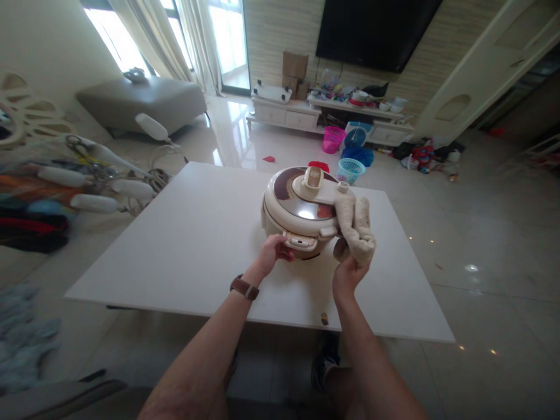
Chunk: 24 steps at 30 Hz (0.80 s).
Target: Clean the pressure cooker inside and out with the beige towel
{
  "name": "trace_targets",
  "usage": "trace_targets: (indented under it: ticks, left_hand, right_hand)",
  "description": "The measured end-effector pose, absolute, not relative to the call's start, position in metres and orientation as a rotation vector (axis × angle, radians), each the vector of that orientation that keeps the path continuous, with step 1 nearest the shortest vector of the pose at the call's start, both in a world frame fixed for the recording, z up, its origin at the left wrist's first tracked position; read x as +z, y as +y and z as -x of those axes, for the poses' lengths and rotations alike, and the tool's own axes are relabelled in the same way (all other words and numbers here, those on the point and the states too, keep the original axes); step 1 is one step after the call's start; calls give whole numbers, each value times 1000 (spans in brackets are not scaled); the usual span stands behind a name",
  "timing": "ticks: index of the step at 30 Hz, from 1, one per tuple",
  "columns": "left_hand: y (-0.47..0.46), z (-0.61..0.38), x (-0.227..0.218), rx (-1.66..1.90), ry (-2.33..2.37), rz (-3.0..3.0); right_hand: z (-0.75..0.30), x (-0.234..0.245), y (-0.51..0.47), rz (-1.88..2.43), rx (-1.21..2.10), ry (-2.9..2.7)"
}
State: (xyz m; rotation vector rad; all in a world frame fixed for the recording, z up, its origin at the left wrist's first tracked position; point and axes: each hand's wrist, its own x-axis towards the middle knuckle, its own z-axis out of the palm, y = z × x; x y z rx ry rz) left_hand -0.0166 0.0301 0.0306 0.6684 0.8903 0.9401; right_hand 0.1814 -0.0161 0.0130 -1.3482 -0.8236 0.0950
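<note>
Tiled room: a wall-mounted television (376, 32) and a low white cabinet (284, 114) lie beyond the tabletop.
Tabletop (175, 245): white, with a small figure (324, 319) by its near edge.
Electric cooker (301, 216): lid on, right of the tabletop's middle, between the near and far edges.
Left hand (272, 255): curled, thumb and fingers about the cooker's front handle (301, 241).
Right hand (350, 277): closed on the lower end of a bunched beige cloth (361, 233), fingers partly hidden.
Cloth side: against the cooker, facing the tabletop's right edge.
Step in hand: apparently steadying the cooker while the cloth works at its side.
Next move: seems to call for a firm left hold, so the cooker cannot slide, and close cloth contact.
</note>
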Motion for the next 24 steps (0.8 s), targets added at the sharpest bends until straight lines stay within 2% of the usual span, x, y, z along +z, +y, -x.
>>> trace_targets:
  ticks: [6, 16, 24]
  left_hand:
    - [31, 17, 31, 938, 884, -663]
    - [31, 16, 32, 948, 881, -701]
    - [29, 15, 36, 947, 885, -716]
  right_hand:
    - [-196, -5, 11, 1417, 366, -273]
    - [-109, -12, -41, 1474, 592, -460]
    - [-161, -17, -4, 1466, 565, -431]
